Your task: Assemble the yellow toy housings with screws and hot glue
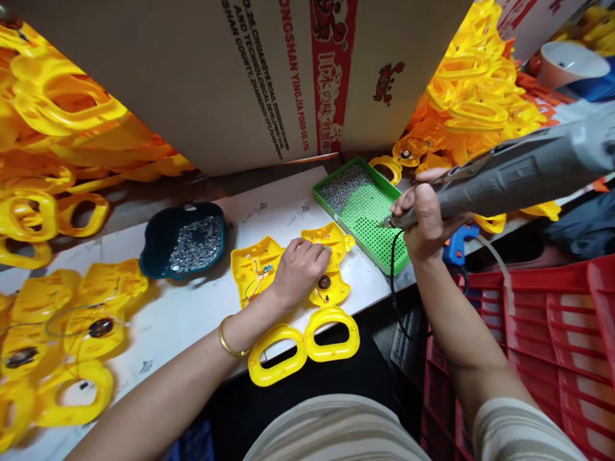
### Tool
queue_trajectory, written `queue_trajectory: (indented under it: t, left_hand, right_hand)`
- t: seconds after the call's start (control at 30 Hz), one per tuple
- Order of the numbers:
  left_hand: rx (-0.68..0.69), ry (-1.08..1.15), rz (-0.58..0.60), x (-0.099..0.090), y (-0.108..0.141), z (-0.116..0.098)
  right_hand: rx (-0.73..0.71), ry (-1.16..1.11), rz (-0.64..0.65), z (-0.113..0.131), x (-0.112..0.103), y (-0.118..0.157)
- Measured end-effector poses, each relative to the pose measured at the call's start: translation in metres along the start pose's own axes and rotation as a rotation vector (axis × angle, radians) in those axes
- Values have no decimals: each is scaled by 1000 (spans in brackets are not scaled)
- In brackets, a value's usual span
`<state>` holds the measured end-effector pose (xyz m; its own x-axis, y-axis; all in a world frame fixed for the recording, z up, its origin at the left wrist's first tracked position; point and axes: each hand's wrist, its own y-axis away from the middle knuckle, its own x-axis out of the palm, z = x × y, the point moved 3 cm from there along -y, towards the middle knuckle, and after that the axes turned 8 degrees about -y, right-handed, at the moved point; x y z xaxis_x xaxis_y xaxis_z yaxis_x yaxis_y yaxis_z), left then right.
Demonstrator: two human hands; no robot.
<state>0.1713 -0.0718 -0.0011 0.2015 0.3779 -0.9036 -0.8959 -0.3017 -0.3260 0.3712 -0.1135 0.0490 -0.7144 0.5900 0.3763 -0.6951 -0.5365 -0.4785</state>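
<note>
My right hand (427, 221) is wrapped round a grey electric screwdriver (504, 173). Its tip is over a green perforated tray (398, 262), whose far end holds many small screws (346, 186). My left hand (302, 266), with a gold bangle at the wrist, rests over the yellow plastic shell halves (252, 259) on the white board. Its fingers are curled down onto the right-hand shell; what they pinch, if anything, is hidden. A round speaker (324, 282) and a small wired circuit board (267, 269) sit inside the shells. Two yellow loop handles (332, 351) overhang the near edge.
A dark bowl (152, 240) of small metal parts stands left of the shells. More yellow shells with speakers (72, 320) lie farther left. A large carton (240, 96) stands behind, between heaped yellow parts (471, 96). A blue glue gun (459, 245) and red crate (538, 333) are at right.
</note>
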Motion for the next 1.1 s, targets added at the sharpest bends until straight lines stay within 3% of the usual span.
queue_trajectory:
  t: [0.17,0.57,0.73,1.1]
  left_hand:
    - [8,19,-8,0,0,0]
    - [11,41,56,-3,-4,-1]
    - [6,47,47,-3,-3,0]
    - [11,39,-22,-4,-3,-3]
  right_hand:
    - [-20,87,-72,-17,-6,-12]
    - [-95,164,-49,-35,-4,-19]
    - [-112,231,-26,-39,-7,-20]
    - [-143,125,31,-37,-4,-18]
